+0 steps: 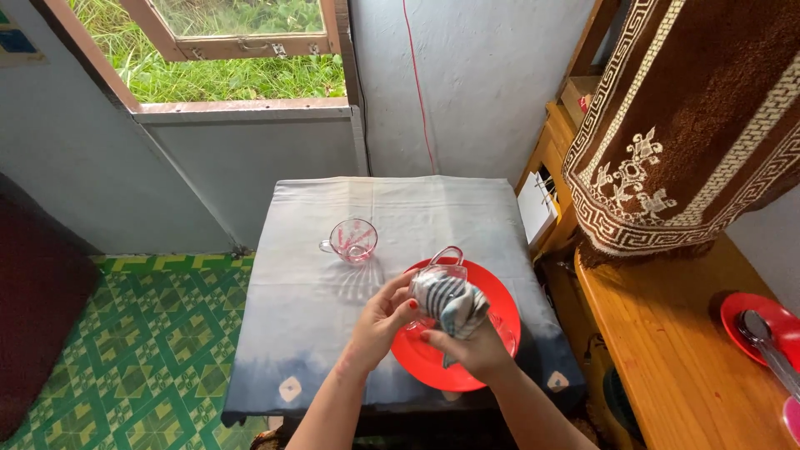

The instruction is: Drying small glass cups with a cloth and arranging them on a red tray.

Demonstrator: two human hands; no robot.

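Over the red plate (492, 293), near the front right of the table (308, 317), both hands work on one clear glass cup (440, 268). The left hand (382, 321) has its fingers closed round the cup's side, and the right hand (477, 350) is closed on a striped cloth (454, 302) pushed against and into the cup. The cup's handle points away, toward the window (242, 46). The cloth hides most of the cup's body, so I cannot tell whether the cup touches the plate. A second glass cup (353, 239) with pink markings stands well apart on the left half, with open tablecloth around it. The plate lies close to the table's right edge, beside a wooden counter (667, 350). There another red plate (762, 321) with a spoon is cut off by the frame.
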